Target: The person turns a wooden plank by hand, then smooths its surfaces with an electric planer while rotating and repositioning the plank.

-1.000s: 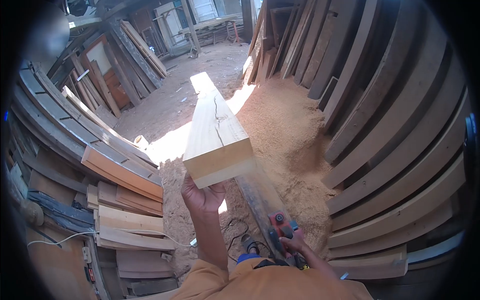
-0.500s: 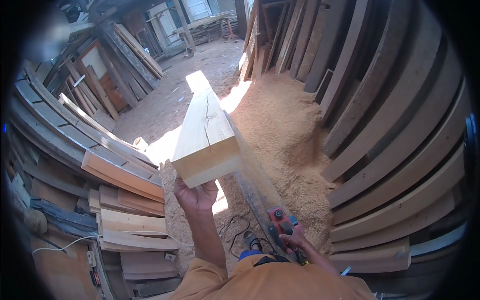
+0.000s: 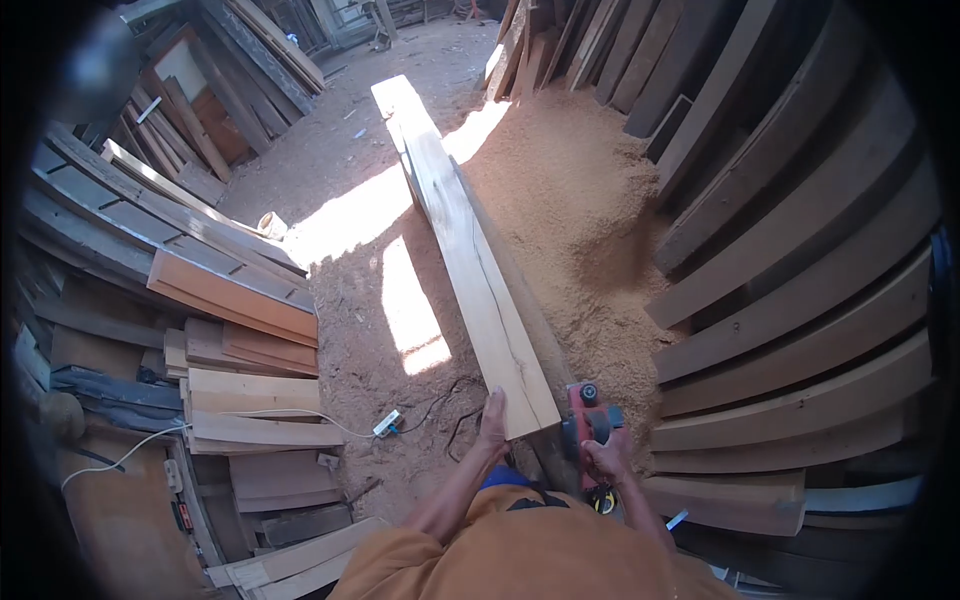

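A long, pale wooden plank [image 3: 465, 255] with a crack along its face stretches away from me, lying on a darker timber beam [image 3: 520, 300]. My left hand [image 3: 491, 425] grips the plank's left edge at the near end; some of its fingers are hidden. To the right of that end, a red and black electric planer [image 3: 583, 425] sits on or beside the beam. My right hand [image 3: 609, 456] is wrapped around the planer's handle.
Sawdust and shavings [image 3: 560, 200] cover the ground to the right. Many boards [image 3: 790, 350] lean along the right side. Stacked boards [image 3: 265, 390] lie on the left, near a white power socket [image 3: 388, 424] and its cable.
The plank's near end, raised by my left hand before, has come down onto the beam. My left hand has moved to its side edge. The planer remains in my right hand.
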`<state>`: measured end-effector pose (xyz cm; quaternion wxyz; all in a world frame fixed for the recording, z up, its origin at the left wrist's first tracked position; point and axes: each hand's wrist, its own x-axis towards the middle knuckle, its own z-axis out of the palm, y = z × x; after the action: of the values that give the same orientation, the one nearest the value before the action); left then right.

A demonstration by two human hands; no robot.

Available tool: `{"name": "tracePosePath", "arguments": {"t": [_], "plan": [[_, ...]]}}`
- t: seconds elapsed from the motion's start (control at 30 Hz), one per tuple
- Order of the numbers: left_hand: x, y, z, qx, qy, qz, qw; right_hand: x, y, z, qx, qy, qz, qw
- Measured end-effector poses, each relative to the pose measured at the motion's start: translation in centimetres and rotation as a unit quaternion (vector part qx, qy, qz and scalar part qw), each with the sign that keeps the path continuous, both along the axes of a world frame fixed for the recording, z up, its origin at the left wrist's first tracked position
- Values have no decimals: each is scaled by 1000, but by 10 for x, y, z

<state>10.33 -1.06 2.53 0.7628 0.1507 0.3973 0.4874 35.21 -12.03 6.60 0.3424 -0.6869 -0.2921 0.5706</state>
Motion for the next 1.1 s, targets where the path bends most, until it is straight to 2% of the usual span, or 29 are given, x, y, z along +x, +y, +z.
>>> {"name": "tracePosePath", "arguments": {"t": [0.03,0.13,0.17,0.2,0.23,0.3,0.33,0.37,0.47,0.57,0.67,0.7,0.77,0.83,0.97,1.07,1.1], "plan": [[3,-3,-13,5,7,7,1000,3,-1,10,-4,-31,6,1000],[6,-10,-49,-7,58,4,998,12,1,44,-44,-24,0,999],[1,-8,-60,-9,222,-95,970,15,-1,37,47,-125,38,990],[-9,-2,-69,-8,377,-194,906,19,-2,26,105,-168,52,979],[-16,-1,-74,-4,516,-287,807,21,-4,15,164,-208,68,962],[-19,-4,-77,26,534,-323,781,20,0,25,157,-160,62,972],[-19,-4,-77,46,543,-340,766,11,7,53,91,-74,36,992],[-18,-10,-76,48,536,-328,776,3,9,68,22,13,11,1000],[-11,-25,-62,59,516,-287,805,-11,10,55,52,35,50,997],[-26,-58,-149,117,476,-232,840,-26,9,39,29,45,106,993],[-30,-86,-120,27,438,-331,835,-41,0,27,56,31,166,984],[-32,-103,-134,112,482,-294,818,-47,-5,29,53,16,187,981],[-26,-128,-144,155,502,-302,795,-54,-28,10,61,-37,208,976],[-12,-147,-148,149,492,-402,758,-57,-27,3,67,-60,212,973],[10,-179,-160,163,454,-599,639,-84,22,6,110,-53,165,979],[14,-220,-224,230,465,-588,621,-105,89,-5,142,-57,147,977],[8,-206,-217,206,420,-618,632,-112,114,-7,148,-59,146,976]]}}
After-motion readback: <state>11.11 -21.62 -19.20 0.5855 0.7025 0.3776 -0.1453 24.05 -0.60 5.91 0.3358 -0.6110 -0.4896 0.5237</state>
